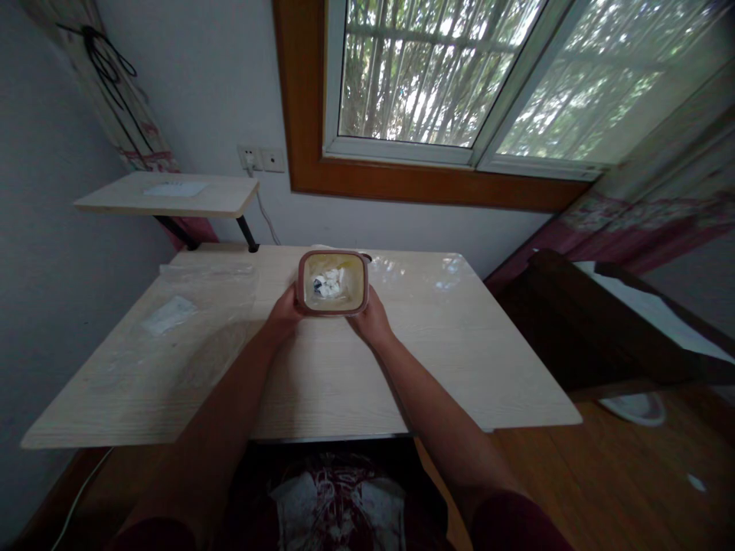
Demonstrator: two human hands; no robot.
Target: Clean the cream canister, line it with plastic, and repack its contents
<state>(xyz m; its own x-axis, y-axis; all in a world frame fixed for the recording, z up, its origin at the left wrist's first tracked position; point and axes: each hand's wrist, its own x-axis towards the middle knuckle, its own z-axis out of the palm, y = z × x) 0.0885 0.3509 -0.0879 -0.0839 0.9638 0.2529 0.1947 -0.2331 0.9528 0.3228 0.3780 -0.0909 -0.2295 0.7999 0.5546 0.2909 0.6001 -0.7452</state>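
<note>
A small bin [334, 312] with rounded corners, a reddish-brown rim and a cream inside sits between my two hands near the far side of the table. Crumpled white stuff, perhaps tissue, with a dark bit lies at its bottom. My left hand [285, 310] grips the bin's left side, its fingers partly hidden behind the wall. On the opposite side my right hand [372, 317] holds it the same way, fingertips out of sight. Whether the bin rests on the table or is lifted a little, I cannot tell.
The pale wooden table [459, 367] carries a clear plastic bag [212, 306] with a white packet [169, 314] at left. Another clear plastic sheet [419, 275] lies back right. A raised shelf [166, 195] stands at the left rear. Dark wooden furniture [597, 329] is at right.
</note>
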